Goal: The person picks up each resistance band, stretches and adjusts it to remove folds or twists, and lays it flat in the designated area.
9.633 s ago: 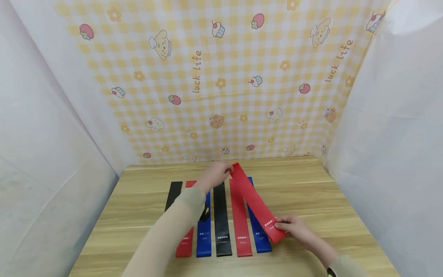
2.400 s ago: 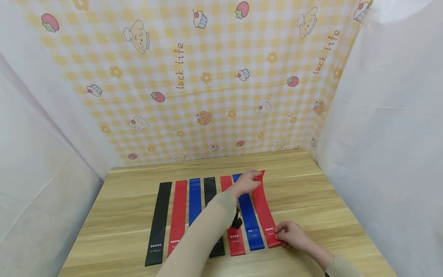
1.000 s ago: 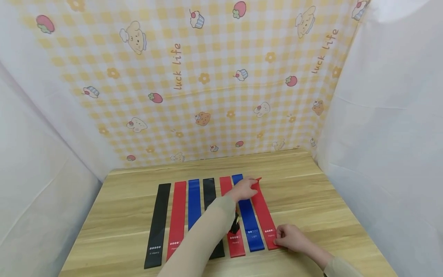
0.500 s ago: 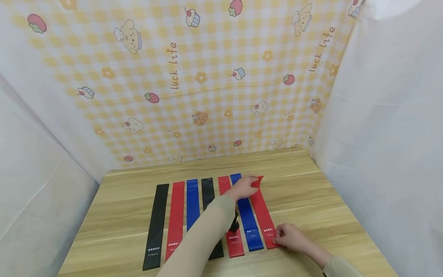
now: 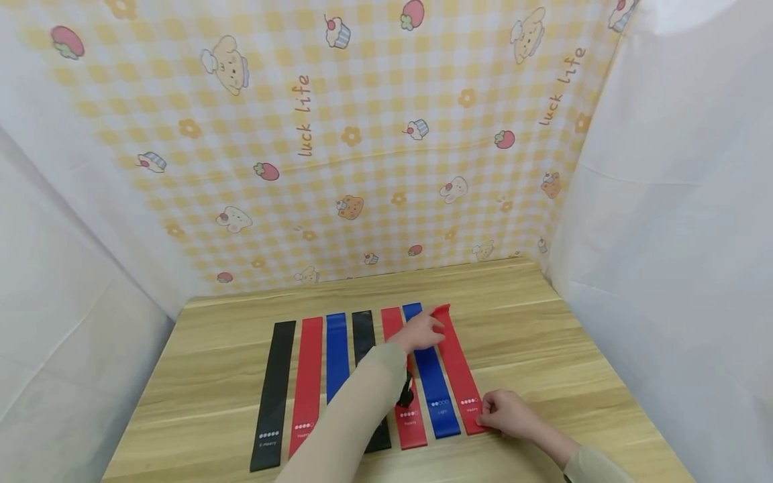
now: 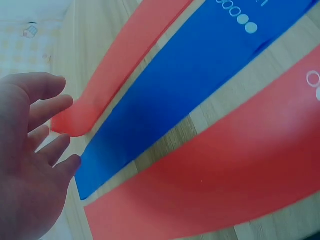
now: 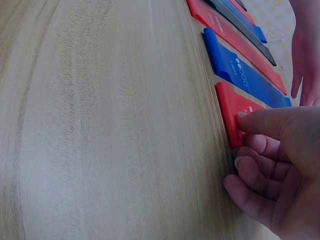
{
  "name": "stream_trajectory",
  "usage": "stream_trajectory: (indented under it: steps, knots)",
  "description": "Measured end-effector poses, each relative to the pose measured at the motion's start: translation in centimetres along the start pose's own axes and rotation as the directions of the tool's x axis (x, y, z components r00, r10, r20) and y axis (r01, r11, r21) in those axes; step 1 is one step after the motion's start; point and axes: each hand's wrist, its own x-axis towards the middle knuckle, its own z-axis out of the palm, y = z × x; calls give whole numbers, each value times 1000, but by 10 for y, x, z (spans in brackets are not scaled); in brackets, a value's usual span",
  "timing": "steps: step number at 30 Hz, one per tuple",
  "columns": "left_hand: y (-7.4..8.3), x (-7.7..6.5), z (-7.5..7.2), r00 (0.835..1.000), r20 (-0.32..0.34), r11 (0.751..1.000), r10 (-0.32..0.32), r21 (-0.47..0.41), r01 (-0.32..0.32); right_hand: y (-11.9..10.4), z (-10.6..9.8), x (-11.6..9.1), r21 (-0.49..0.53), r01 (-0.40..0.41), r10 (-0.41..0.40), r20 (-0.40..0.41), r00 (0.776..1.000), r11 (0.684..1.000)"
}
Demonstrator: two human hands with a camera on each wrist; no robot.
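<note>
The rightmost red resistance band (image 5: 460, 365), printed "Heavy", lies lengthwise at the right end of a row of flat bands. My right hand (image 5: 510, 414) pinches its near right corner; in the right wrist view the thumb (image 7: 260, 121) lies on top and the other fingers curl beside the edge. My left hand (image 5: 421, 331) is at the band's far end, which curls up off the table. The left wrist view shows the left fingers loosely spread beside that raised red end (image 6: 80, 117), holding nothing. Beside it lies a blue "Light" band (image 5: 436, 386).
Left of these lie another red band (image 5: 413, 429), a black band (image 5: 364, 329), a blue band (image 5: 337, 352), a red band (image 5: 309, 376) and a black band (image 5: 274, 389). They rest on a wood-grain table (image 5: 205, 376). A checked cloth (image 5: 386, 168) stands behind, white sheets at the sides.
The red band, earlier held slanting over the row by both hands, now lies at its right end. My left fingers have just come off its far end, which flipped leftward. The right hand has stayed.
</note>
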Motion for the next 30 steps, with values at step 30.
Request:
stream_trajectory:
  steps: [30]
  knots:
    - [-79,-89,-94,958,-286,997,0,-71,-21,-44,-69,74,-148,227,-257,-237,937,963]
